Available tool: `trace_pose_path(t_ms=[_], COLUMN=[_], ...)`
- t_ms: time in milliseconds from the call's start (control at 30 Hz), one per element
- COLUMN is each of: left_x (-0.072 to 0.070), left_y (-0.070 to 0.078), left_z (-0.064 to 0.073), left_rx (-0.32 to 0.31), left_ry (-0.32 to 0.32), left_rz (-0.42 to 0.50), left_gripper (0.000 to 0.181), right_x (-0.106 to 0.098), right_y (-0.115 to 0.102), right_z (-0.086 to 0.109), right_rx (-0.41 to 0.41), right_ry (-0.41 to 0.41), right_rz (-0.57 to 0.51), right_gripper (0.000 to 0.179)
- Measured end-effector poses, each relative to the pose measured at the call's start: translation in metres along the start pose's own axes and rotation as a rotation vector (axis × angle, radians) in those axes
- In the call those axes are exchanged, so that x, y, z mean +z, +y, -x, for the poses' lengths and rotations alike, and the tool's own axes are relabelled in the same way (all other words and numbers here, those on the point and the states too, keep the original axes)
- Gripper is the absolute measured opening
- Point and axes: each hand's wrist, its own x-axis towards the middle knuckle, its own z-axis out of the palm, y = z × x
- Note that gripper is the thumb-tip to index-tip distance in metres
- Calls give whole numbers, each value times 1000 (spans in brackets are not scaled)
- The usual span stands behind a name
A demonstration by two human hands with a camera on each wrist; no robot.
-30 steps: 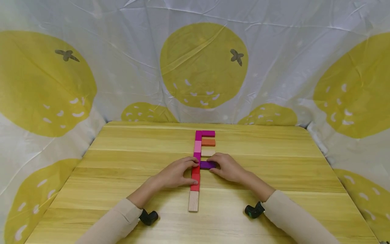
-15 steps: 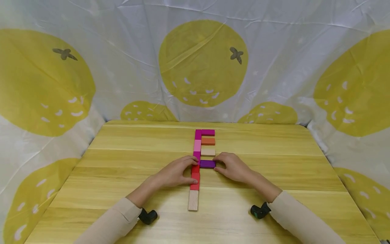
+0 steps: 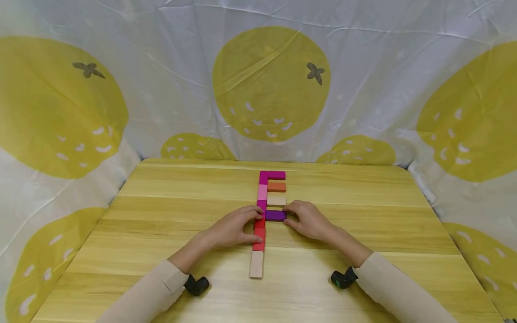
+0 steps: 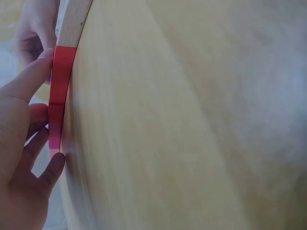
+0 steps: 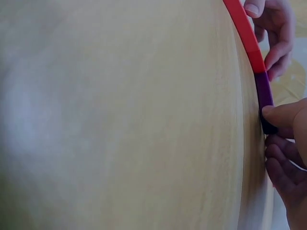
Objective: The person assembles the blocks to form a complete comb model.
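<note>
A column of end-to-end wooden blocks runs away from me on the table. My left hand (image 3: 236, 228) touches it from the left, thumb on the near red block (image 3: 259, 239) and index finger on the magenta block (image 3: 261, 205). In the left wrist view the fingers lie spread along the column's side. My right hand (image 3: 308, 220) pinches the right end of a purple block (image 3: 275, 216) between thumb and finger. That block lies crosswise, its left end against the column. In the right wrist view the thumb presses the purple block's (image 5: 264, 93) near face.
Beyond the purple block, a tan block (image 3: 276, 202), an orange block (image 3: 276, 187) and a magenta crosspiece (image 3: 276, 175) also stick out rightward. A pink block (image 3: 262, 192) sits in the column. A pale wood block (image 3: 256, 264) forms its near end. A patterned curtain (image 3: 270, 85) hangs behind.
My right hand has drawn back rightward from over the purple block to its right end. The purple block has shifted slightly toward the tan one. My left hand stays in place.
</note>
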Motion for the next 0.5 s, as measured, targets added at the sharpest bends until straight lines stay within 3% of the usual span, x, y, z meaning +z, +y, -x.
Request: trace_pose_path(t_ms=[267,500], left_x=[-2,-1], left_y=[1,-1], left_z=[0,-1], left_rx=[13,41], left_ry=[5,32], left_rz=[-26,12], left_gripper=[59,52], right_x=[-2,-5], right_y=[0,-1], right_z=[-1,0], right_rx=[3,9], right_ry=[-11,-49], right_rz=[-3,-13], right_gripper=[35,41])
